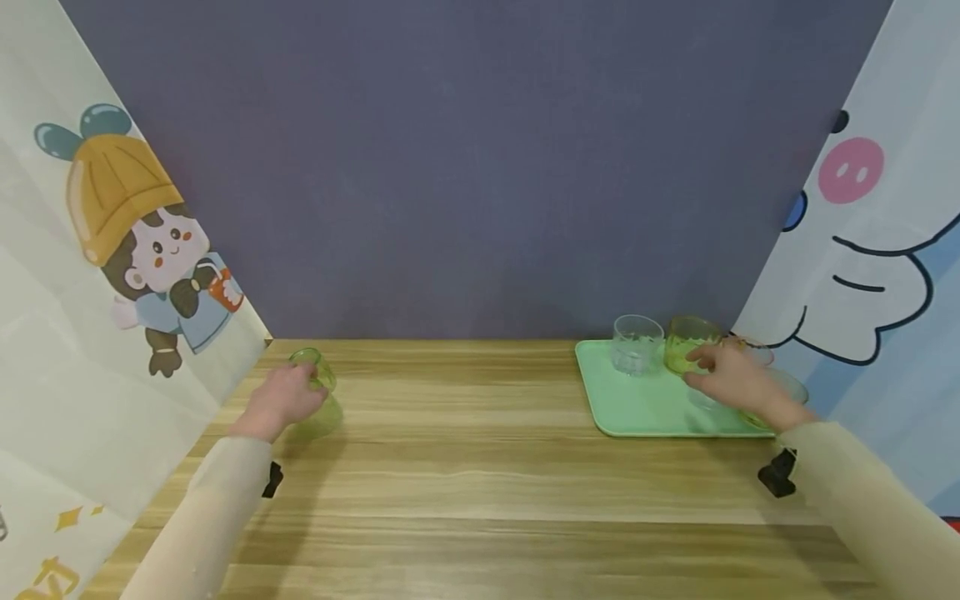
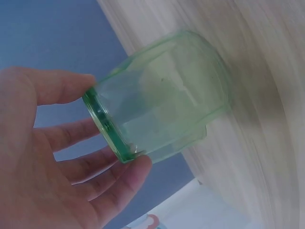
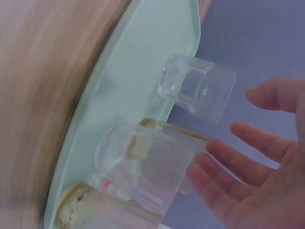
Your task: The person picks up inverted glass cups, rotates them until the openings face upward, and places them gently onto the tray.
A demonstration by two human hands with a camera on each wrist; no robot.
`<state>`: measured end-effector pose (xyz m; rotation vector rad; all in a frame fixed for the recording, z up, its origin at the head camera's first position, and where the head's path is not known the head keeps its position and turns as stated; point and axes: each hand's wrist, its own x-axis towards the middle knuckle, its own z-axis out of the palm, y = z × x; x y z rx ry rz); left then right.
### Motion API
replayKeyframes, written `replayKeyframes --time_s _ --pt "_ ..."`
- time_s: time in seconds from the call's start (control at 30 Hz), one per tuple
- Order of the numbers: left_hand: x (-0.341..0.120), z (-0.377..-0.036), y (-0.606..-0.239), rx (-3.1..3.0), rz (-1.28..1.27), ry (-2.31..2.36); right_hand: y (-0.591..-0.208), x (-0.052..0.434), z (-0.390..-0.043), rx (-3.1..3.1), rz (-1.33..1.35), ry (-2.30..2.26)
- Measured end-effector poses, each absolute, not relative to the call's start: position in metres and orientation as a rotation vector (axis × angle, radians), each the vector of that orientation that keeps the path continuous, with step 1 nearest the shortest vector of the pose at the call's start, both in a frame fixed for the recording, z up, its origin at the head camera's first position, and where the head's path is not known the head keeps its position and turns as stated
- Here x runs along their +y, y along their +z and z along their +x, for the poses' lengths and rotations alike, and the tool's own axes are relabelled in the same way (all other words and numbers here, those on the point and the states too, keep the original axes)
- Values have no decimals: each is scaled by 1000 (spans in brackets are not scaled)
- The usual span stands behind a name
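Observation:
My left hand [image 1: 283, 398] holds a green drinking glass [image 2: 157, 95] by its thick base, with thumb and fingers on opposite sides. The glass is upside down, its mouth toward the table at the left; whether the rim touches the wood I cannot tell. Over the light green tray [image 1: 630, 412] on the right, my right hand [image 1: 731, 377] hovers with spread, gently bent fingers and nothing in its grasp. In the right wrist view its fingertips are close to the rim of a clear glass [image 3: 143, 162]; contact cannot be made out.
Other upright glasses stand on the tray: a clear one [image 1: 636, 348] at the back left, a yellow one [image 1: 682, 346] beside it, and a yellowish one [image 1: 791, 387] at the right, partly behind my wrist. A grey panel [image 1: 480, 183] closes off the wooden table's [image 1: 465, 467] back.

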<state>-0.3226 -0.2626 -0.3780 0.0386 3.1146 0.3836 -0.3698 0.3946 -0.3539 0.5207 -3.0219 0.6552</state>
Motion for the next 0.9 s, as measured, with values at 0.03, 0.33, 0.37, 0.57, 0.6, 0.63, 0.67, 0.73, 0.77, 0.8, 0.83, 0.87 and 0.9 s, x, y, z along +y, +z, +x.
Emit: replayKeyframes --time_s 0.03,0.33,0.37,0.57,0.6,0.63,0.67,0.73,0.77,0.8,0.83,0.87,0.9 --pt "-262 -322 -377 3120 45 388 -355 393 -368 -3019 515 660" --pt "-256 -319 -375 3164 85 468 -360 375 -358 -2997 489 703" --pt "-254 -319 -374 3176 91 481 -360 374 -357 -2990 487 732" --pt "-247 -316 -373 3218 126 575 -368 368 -349 -2949 491 876" --pt "-246 -315 -373 3219 128 587 -369 366 -347 -2943 493 894" --pt "-245 -315 -373 3216 130 600 -371 364 -346 -2939 491 913" --pt "-245 -315 -373 3210 130 614 -372 362 -346 -2930 497 928" --pt "-244 -314 -373 3192 128 647 -375 358 -344 -2918 492 959" --pt "-243 -314 -372 3182 127 663 -376 356 -344 -2915 490 973" --pt "-243 -314 -372 3170 125 682 -377 354 -343 -2912 488 993" --pt "-243 -314 -372 3156 122 702 -378 352 -342 -2907 491 1011" --pt "-243 -314 -372 3144 117 721 -379 350 -342 -2903 493 1031" --pt "-242 -314 -372 3132 113 739 -380 347 -341 -2899 490 1054"
